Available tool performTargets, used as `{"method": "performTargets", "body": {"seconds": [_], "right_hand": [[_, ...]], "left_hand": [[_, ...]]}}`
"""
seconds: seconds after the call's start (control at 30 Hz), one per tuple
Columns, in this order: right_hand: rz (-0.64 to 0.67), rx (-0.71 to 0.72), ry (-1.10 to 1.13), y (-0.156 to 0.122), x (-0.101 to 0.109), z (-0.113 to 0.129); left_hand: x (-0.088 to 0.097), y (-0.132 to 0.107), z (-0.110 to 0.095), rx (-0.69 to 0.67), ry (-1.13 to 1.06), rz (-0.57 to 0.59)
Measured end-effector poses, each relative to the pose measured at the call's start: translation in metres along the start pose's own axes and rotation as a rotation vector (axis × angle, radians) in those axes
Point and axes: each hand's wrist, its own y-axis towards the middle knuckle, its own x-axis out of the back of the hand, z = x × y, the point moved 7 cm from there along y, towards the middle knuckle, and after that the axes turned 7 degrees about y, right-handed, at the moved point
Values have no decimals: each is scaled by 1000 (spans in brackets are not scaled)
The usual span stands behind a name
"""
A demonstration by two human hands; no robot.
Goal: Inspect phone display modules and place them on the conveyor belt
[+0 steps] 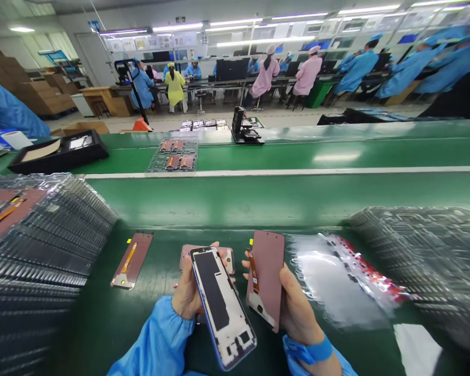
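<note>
In my left hand is a phone frame with a blue edge, its white and black inner side facing up. My right hand grips a phone screen panel, brownish-pink on the back, with an orange flex cable and a yellow tab. The two parts are side by side and apart. Partly hidden behind the phone frame, more pinkish panels lie on the bench. To the left a single screen panel rests flat on the green surface.
Tall stacks of clear plastic trays stand at left and right. Clear film sheets with red tabs and a white paper lie at right. Beyond, a green conveyor carries a tray of panels and a black fixture.
</note>
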Motion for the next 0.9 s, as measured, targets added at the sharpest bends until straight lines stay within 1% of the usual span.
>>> {"method": "performTargets", "body": {"seconds": [0.1, 0.17, 0.23, 0.4, 0.5, 0.7, 0.9], "right_hand": [[30, 128, -100, -7, -2, 15], [59, 204, -221, -15, -5, 24], [118, 258, -363, -22, -11, 29], [275, 374, -715, -36, -30, 27], [339, 408, -861, -38, -36, 24], [377, 451, -941, -41, -37, 27], [408, 475, -992, -44, -38, 25]], "left_hand": [[4, 0, -4, -51, 81, 55], [5, -1, -6, -84, 130, 70], [4, -4, -7, -105, 182, 77], [-2, -9, -11, -154, 320, 95], [-7, -10, -14, -167, 359, 111], [-16, -9, -15, -173, 406, 154], [-11, -9, -12, -155, 446, 144]]}}
